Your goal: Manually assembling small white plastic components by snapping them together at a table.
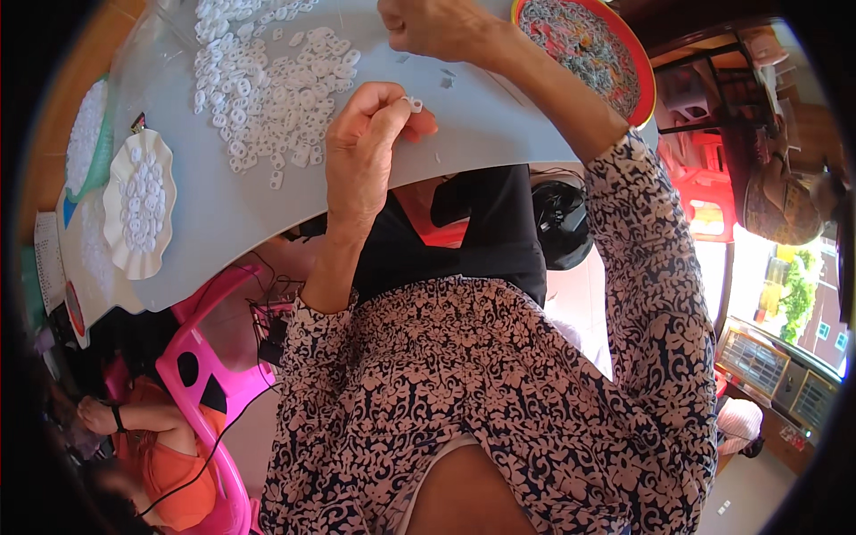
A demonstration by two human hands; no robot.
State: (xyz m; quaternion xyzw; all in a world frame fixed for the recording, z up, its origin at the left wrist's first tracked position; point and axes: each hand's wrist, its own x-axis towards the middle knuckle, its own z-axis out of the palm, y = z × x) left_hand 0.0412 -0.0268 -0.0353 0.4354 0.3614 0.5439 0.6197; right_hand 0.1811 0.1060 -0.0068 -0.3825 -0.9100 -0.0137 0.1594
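Note:
My left hand (pixel 366 143) rests at the near edge of the grey table (pixel 499 125) and pinches a small white plastic ring (pixel 414 103) between thumb and fingertips. Just left of it lies a spread pile of white plastic rings (pixel 267 85). My right hand (pixel 428 27) is further up the table with its fingers curled; what it grips is too small to make out. A red-rimmed round tray (pixel 644 80) of mixed small parts sits to the right of that hand.
A white scalloped dish (pixel 141 201) and a green basket (pixel 89 134), both with white rings, stand at the table's left. A pink plastic chair (pixel 209 357) and a person in orange (pixel 169 464) are lower left. A black fan (pixel 562 223) sits below the table.

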